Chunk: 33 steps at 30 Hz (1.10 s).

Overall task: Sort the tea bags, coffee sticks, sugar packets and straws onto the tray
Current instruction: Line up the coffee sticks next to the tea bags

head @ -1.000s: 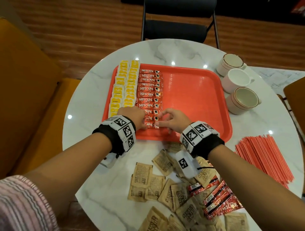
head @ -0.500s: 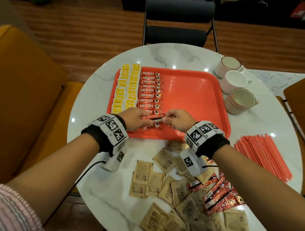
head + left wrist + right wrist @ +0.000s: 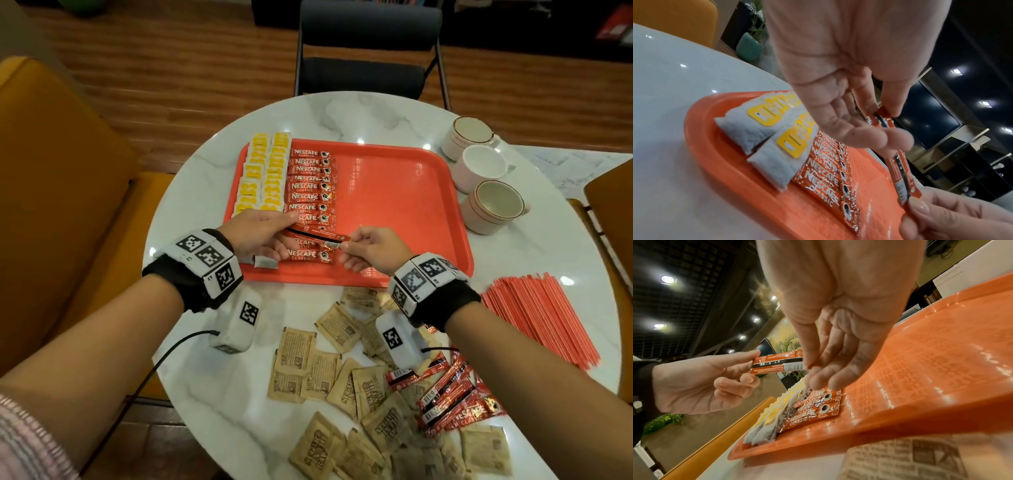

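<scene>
The tray is glossy orange plastic with a fine embossed pattern on its floor. On it, the coffee sticks are shiny foil-like wrappers, and beside them the tea bags look like matt, fibrous paper. Under the tray, the table is polished marble-look stone. Near the tray's front edge lie matt brown paper sugar packets.

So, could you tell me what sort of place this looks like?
Probably a café or office lounge, though that is a guess: a round marble-look table with three cups beside an orange serving tray, orange seats and a black chair around it.
</scene>
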Motion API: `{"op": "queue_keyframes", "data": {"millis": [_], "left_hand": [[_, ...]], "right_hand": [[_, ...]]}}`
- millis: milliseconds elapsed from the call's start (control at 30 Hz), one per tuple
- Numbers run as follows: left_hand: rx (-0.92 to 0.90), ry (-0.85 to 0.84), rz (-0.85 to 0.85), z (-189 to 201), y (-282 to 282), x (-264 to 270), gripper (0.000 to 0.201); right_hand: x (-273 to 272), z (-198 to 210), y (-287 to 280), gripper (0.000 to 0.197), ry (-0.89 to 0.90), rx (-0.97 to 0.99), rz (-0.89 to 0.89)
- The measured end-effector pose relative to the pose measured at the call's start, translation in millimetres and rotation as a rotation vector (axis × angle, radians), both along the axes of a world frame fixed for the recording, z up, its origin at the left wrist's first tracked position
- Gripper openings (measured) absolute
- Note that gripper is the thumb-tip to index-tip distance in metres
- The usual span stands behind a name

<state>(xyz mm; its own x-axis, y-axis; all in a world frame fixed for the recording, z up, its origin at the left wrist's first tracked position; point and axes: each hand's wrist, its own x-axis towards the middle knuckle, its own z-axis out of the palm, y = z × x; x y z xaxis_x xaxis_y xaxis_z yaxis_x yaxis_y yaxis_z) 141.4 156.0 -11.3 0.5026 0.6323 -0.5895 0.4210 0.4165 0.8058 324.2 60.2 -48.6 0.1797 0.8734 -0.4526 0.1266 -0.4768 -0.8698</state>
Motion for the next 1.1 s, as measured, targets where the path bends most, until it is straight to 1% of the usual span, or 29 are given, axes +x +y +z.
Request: {"op": "queue_keyframes", "data": {"millis": [67,133,167,233,333,433,500,533,600,633,700,733,800,867,933,967,1000,1033,1067,1100], "left_hand": [[0.020,0.001,-0.015,-2,-1,-1,0.010],[0.046,0.006,-0.049,-3,-2,-3,0.005],[0.062,0.010,-0.066,-4,-2,-3,0.004],[0.091,0.019,-0.082,-5,-4,-4,0.004],[0.090,0.022,-0.039,-7,-4,-4,0.004],[0.058,0.024,0.024,-11,-2,-3,0.016],[0.044,0.020,0.029,-13,-1,-3,0.016],[0.046,0.020,0.018,-14,-1,-3,0.013],[0.083,0.038,-0.016,-15,-2,-3,0.006],[0.115,0.053,-0.031,-15,-3,-4,0.006],[0.197,0.092,-0.061,-19,-3,-6,0.015],[0.230,0.109,-0.085,-21,-3,-7,0.015],[0.262,0.132,-0.135,-25,-2,-9,0.013],[0.310,0.170,-0.185,-31,-1,-10,0.016],[0.506,0.288,-0.292,-36,-2,-10,0.015],[0.609,0.348,-0.372,-38,-3,-9,0.016],[0.685,0.390,-0.447,-39,-4,-9,0.018],[0.722,0.411,-0.494,-41,-5,-8,0.019],[0.736,0.414,-0.503,-43,-5,-7,0.019],[0.722,0.397,-0.467,-44,-5,-7,0.020]], "right_hand": [[0,1,-1,0.012,0.056,0.011,-0.036],[-1,4,0,0.008,0.193,0.008,-0.107],[-1,4,0,0.010,0.247,0.007,-0.138],[-3,4,1,0.012,0.299,0.006,-0.181],[-2,3,0,0.011,0.285,0.022,-0.203],[0,1,-1,0.011,0.269,0.029,-0.196],[0,0,-2,0.009,0.272,0.026,-0.190],[1,0,-2,0.011,0.274,0.023,-0.183],[1,-3,-2,0.017,0.288,0.005,-0.154],[1,-3,-2,0.019,0.297,-0.011,-0.137],[0,-4,-3,0.019,0.306,-0.039,-0.115],[0,-4,-2,0.019,0.306,-0.043,-0.112],[1,-6,-2,0.019,0.293,-0.030,-0.112],[2,-9,-1,0.019,0.234,-0.026,-0.079],[2,-12,0,0.018,0.114,-0.040,-0.004],[1,-14,0,0.018,0.048,-0.050,0.036],[0,-15,1,0.017,-0.011,-0.062,0.070],[-2,-16,1,0.015,-0.056,-0.072,0.095],[-3,-16,1,0.014,-0.081,-0.079,0.108],[-4,-17,2,0.013,-0.086,-0.084,0.107]]}}
